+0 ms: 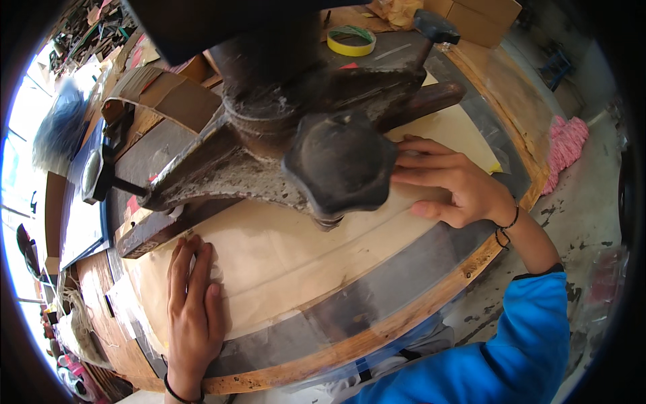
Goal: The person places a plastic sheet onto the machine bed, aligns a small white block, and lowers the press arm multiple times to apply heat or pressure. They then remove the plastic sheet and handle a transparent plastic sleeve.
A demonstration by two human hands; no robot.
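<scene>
A wide tan sheet [289, 269] lies on the dark tabletop beneath a heavy cast-metal machine head [235, 161]. A large black lobed knob [340, 161] sticks out at the front of that head. My left hand [192, 306] rests flat on the sheet's left part, fingers stretched and pointing away from me, close to a dark bar [178, 225] under the machine. Over the right part of the sheet is my right hand [461, 183], its fingers extended leftward with the thumb apart. Its fingertips reach beside the knob, which may hide part of them.
Wooden edging [377, 337] borders the table. A yellow tape roll [351, 42] lies at the back. Bent cardboard [168, 94] and a blue-edged panel [84, 209] stand at left. A pink cloth [565, 151] hangs past the right edge. Black side knobs [436, 27] project from the machine.
</scene>
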